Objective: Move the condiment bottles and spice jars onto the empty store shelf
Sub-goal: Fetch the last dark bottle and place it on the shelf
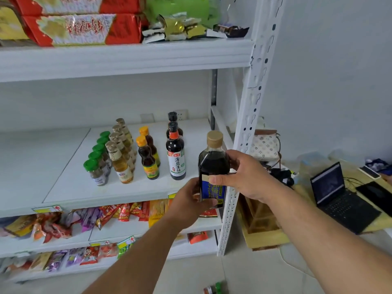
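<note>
Both hands are holding one dark bottle [213,166] upright, in the air just in front of the right end of the white shelf [63,187]. The left hand [187,201] is gripping the bottle low down, its fingers [210,203] curling round the blue label at the base. The right hand [244,177] is gripping it higher up, with the thumb lying across the front just above the label and the other fingers wrapping behind the dark shoulder. The tan cap is standing clear above both hands.

To the left of the fingers and further back, other bottles are standing on the shelf in rows running front to back. Nearest the fingers are the black-capped soy sauce bottles [176,153] with white labels. Left of them are two orange-capped dark bottles [147,158], then a row of pale yellow bottles [121,164] with gold caps, and furthest from the fingers a row of small green-lidded jars [95,172].

Below the hands, lower shelves are carrying snack packets [118,215]. To the right of the fingers, past the shelf's perforated upright post [246,132], an open laptop [339,196] is sitting on a yellow surface [263,238].
</note>
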A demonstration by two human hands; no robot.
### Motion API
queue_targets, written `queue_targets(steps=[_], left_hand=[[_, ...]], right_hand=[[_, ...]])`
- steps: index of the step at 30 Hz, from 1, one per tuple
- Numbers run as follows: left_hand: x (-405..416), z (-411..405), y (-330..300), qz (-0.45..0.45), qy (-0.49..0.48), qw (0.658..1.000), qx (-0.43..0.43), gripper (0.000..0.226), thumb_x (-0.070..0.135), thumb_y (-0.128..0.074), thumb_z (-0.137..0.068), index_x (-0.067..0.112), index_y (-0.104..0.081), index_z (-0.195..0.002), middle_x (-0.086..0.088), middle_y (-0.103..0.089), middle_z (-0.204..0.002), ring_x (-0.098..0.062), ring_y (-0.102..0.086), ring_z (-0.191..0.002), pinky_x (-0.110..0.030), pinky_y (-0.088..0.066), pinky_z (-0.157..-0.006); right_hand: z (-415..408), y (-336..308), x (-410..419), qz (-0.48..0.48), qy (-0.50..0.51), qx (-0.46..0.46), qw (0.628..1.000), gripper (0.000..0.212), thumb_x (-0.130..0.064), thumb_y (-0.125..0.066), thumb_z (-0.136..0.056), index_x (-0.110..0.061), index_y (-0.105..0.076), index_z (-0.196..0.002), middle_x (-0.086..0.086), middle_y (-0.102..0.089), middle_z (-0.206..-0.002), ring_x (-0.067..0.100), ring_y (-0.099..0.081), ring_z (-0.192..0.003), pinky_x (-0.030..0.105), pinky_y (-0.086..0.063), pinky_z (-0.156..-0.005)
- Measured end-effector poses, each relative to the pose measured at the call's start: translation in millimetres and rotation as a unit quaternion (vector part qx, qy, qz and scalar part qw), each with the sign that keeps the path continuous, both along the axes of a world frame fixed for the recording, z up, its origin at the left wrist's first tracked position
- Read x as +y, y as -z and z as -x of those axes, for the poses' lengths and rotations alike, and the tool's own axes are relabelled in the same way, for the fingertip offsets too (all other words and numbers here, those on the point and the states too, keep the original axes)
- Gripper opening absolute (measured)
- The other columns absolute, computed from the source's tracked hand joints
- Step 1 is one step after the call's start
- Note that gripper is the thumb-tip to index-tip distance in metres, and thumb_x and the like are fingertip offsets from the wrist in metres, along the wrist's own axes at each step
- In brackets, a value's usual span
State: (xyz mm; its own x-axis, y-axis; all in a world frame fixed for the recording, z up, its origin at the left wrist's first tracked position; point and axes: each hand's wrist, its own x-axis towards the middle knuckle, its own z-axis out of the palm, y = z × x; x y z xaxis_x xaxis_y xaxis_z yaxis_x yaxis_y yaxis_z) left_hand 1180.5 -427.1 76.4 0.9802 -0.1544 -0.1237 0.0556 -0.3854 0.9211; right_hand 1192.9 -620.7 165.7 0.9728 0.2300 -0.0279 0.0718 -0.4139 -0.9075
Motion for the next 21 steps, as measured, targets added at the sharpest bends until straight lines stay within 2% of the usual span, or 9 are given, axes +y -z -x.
queue_targets(steps=[3,6,12,18,21], left_hand=[[-11.1,-23.3,10.4,-0.010,-0.033,0.999,-0.007,0.053,0.025,-0.088,-0.080,0.036,-0.062,-0.125,0.021,-0.072,-0.110,0.002,-0.066,-0.104,-0.034,-0.058,-0.097],[-14.1,-42.5,19.3,-0.025,-0.046,0.999,-0.007,0.054,0.025,-0.088,-0.078,0.038,-0.062,-0.123,0.022,-0.072,-0.108,0.003,-0.065,-0.105,-0.037,-0.057,-0.098],[-11.4,-88.5,39.2,-0.023,-0.050,0.998,0.007,0.053,0.023,-0.088,-0.077,0.034,-0.062,-0.121,0.020,-0.073,-0.108,0.004,-0.066,-0.103,-0.032,-0.056,-0.097],[-2.8,-132.3,63.5,-0.010,-0.023,0.999,0.025,0.050,0.018,-0.089,-0.077,0.031,-0.062,-0.117,0.016,-0.075,-0.108,0.000,-0.067,-0.106,-0.025,-0.055,-0.093],[-0.1,-148.0,69.8,-0.012,-0.028,0.999,0.031,0.047,0.015,-0.087,-0.079,0.031,-0.060,-0.115,0.015,-0.075,-0.105,-0.002,-0.069,-0.102,-0.026,-0.056,-0.091]], right_hand=[[-29.6,7.7,-11.1,0.006,-0.014,-0.003,1.000,0.053,-0.042,-0.092,-0.069,-0.038,-0.065,-0.115,-0.017,-0.072,-0.116,0.000,-0.062,-0.115,0.040,-0.048,-0.107],[-55.9,14.1,-15.4,0.002,-0.037,0.008,0.999,0.051,-0.038,-0.092,-0.071,-0.038,-0.065,-0.115,-0.016,-0.072,-0.115,0.002,-0.063,-0.113,0.043,-0.050,-0.106],[-103.5,26.8,-9.7,0.017,-0.028,0.027,0.999,0.059,-0.038,-0.094,-0.070,-0.034,-0.064,-0.120,-0.016,-0.072,-0.116,0.004,-0.065,-0.114,0.045,-0.050,-0.106],[-133.8,39.7,10.4,0.066,0.011,0.055,0.996,0.064,-0.038,-0.091,-0.073,-0.035,-0.059,-0.128,-0.016,-0.067,-0.125,0.007,-0.059,-0.121,0.042,-0.048,-0.108],[-146.2,40.0,22.0,0.087,0.025,0.058,0.994,0.062,-0.034,-0.088,-0.077,-0.032,-0.058,-0.131,-0.015,-0.065,-0.125,0.008,-0.057,-0.121,0.033,-0.047,-0.101]])
